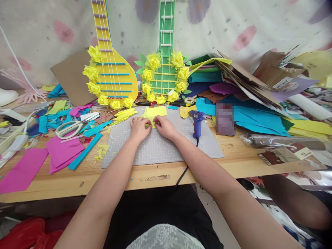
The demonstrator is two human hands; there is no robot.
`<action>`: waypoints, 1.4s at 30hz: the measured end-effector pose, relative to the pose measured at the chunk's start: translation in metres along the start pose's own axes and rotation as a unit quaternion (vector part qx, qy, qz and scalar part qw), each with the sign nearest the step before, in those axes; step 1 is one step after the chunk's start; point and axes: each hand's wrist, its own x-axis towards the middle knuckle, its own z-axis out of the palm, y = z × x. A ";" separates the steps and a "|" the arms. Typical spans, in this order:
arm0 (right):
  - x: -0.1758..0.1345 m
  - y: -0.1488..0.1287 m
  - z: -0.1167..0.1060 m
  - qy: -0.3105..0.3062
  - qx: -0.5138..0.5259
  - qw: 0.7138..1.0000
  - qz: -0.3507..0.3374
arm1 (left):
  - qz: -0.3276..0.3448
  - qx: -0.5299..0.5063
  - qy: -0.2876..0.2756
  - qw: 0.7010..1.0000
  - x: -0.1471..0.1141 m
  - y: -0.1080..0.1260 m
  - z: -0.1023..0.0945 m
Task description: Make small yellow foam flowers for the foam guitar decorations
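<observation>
Both hands are close together over a grey gridded cutting mat (155, 150). A small yellow piece of craft sheet (150, 121) lies between them; whether it is paper or felt I cannot tell. My left hand (140, 128) has its fingers curled, with thumb and forefinger pinching the left side of this piece. At its right side, my right hand (165, 127) is bent inward with the fingertips closed on it. A larger yellow sheet (156, 110) lies just beyond the fingers. To the right rests a blue hot glue gun (198, 126), its cord running to the table's front edge.
A yellow craft lute (123, 74) and a green round one (166, 77), both trimmed with yellow flowers, stand at the back. Scissors (68, 130), magenta sheets (63, 152) and scraps lie left. Blue sheets (259, 117), cardboard (249, 79) and a plastic-wrapped item (280, 141) are right.
</observation>
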 end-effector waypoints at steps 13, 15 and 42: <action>-0.004 -0.001 0.008 0.001 -0.057 0.998 -0.016 | -0.024 0.008 -0.010 1.000 0.003 -0.002 -0.001; -0.005 -0.001 0.008 -0.001 -0.059 0.998 -0.016 | -0.030 0.002 -0.009 1.000 0.004 -0.005 -0.003; -0.009 -0.015 0.005 0.129 -0.098 0.982 0.092 | 0.009 0.006 -0.002 1.000 0.011 -0.024 0.005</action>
